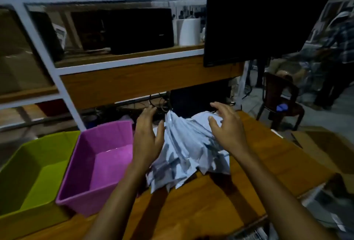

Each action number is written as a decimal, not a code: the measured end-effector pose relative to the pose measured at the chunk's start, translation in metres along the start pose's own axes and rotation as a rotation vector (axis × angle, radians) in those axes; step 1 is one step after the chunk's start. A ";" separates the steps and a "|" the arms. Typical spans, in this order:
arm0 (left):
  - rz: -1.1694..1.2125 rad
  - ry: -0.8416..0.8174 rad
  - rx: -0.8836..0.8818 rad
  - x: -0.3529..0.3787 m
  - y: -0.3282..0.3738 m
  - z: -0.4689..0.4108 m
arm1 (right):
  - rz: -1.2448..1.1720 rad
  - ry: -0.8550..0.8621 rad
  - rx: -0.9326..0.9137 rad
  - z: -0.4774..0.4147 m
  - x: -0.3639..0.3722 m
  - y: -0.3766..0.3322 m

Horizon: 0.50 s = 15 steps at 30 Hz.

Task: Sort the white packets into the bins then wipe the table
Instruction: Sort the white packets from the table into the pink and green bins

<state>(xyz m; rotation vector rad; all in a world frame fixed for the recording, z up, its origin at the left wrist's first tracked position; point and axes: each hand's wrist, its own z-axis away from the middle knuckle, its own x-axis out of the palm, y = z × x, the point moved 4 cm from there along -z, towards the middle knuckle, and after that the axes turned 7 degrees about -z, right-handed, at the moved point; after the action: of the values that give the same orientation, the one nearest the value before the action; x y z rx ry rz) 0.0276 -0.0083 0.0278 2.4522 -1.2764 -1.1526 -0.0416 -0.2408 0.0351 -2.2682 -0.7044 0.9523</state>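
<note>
We've got both hands over the pile of white packets (188,148), mid-table (191,211). Left hand (147,140) spread open at pile's left edge, holding nothing; right hand (228,126) open, fingers curled over the top. Pink bin (76,188) & green bin (11,155) sit left.

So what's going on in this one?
A person is reaching with both bare hands over a heap of white packets on a wooden table. The left hand and right hand are open, fingers spread, on either side of the heap, gripping nothing yet. A pink bin and a green bin stand to the left, both apparently empty. Sorting hasn't visibly started.
</note>
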 end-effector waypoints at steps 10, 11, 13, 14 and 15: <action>-0.175 -0.423 -0.401 0.161 -0.003 -0.054 | 0.221 -0.277 0.167 -0.076 0.032 0.161; -0.214 -0.522 -0.513 0.174 -0.007 -0.054 | 0.244 -0.319 0.157 -0.081 0.039 0.175; -0.281 -0.646 -0.632 0.194 -0.013 -0.055 | 0.307 -0.415 0.098 -0.088 0.053 0.199; -0.310 -0.676 -0.628 0.203 -0.014 -0.055 | 0.340 -0.458 0.071 -0.091 0.059 0.207; -0.334 -0.674 -0.602 0.209 -0.013 -0.055 | 0.364 -0.495 0.045 -0.093 0.063 0.215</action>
<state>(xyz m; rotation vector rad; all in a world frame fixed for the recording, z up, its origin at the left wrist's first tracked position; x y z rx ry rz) 0.1460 -0.1687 -0.0577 1.9086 -0.4673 -2.1843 0.1197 -0.3768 -0.0845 -2.1752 -0.4596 1.7216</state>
